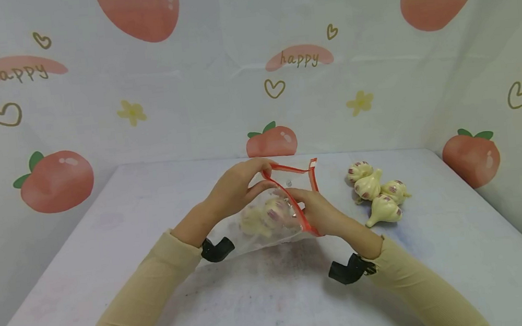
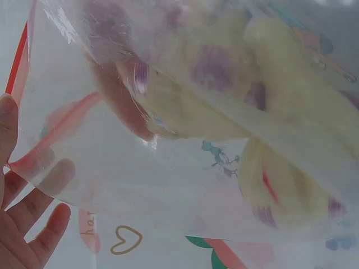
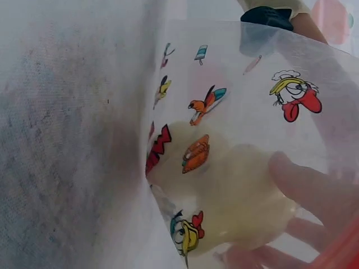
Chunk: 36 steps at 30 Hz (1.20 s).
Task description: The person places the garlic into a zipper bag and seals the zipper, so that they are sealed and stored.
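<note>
The left hand [image 1: 241, 183] pinched the red-edged rim of a clear bag [image 1: 245, 242] at the middle of the worktop [image 1: 275, 308], its mouth open toward the right. The right hand [image 1: 319, 210] reached in through that mouth, its thumb and fingers curled round a bulb [image 3: 241, 196] seen through the film. More garlic [image 1: 253, 222] showed cloudily inside, too overlapped to count. Cartoon figures were printed on the bag. To the right, apart from the bag, four loose bulbs [image 1: 370, 186] lay clustered on the worktop. Each wrist, below a beige sleeve [image 1: 150, 284], bore a black fitting [image 1: 218, 249]. Behind hung a white cloth [image 1: 206, 84] patterned with red fruit, hearts and "happy".
</note>
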Available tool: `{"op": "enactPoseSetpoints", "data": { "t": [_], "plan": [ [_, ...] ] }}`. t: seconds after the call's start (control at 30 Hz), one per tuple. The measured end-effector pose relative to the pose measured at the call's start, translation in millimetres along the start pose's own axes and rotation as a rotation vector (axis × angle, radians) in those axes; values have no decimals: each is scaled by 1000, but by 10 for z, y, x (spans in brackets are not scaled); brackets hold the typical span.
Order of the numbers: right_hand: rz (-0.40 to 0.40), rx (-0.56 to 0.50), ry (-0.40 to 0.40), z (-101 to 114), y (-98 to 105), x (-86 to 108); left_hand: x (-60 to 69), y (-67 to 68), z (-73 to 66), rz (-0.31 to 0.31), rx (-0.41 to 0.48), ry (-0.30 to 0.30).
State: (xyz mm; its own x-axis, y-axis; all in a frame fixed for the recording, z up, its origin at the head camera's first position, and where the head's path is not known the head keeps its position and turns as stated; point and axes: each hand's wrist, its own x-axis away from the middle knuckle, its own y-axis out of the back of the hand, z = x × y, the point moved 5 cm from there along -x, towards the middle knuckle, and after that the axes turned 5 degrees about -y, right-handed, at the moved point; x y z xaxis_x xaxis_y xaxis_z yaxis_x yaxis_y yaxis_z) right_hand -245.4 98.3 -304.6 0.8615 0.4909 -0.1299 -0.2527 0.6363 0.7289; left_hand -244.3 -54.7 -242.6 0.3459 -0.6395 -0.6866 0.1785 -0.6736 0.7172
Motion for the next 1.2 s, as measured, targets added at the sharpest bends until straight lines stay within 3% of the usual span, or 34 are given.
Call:
{"op": "enactPoseSetpoints", "data": {
  "t": [0.23,0.57,0.9,1.2],
  "plan": [
    [-23,-81,26,11,94,31,31,-20,48,13,-28,48],
    [-124,-70,54,-28,301,118,78,-30,106,27,-57,106],
    [-199,-69,33,-150,493,185,109,-7,120,26,-75,124],
    [-234,-28,-5,-279,602,228,159,19,156,25,-48,189]
  ]
}}
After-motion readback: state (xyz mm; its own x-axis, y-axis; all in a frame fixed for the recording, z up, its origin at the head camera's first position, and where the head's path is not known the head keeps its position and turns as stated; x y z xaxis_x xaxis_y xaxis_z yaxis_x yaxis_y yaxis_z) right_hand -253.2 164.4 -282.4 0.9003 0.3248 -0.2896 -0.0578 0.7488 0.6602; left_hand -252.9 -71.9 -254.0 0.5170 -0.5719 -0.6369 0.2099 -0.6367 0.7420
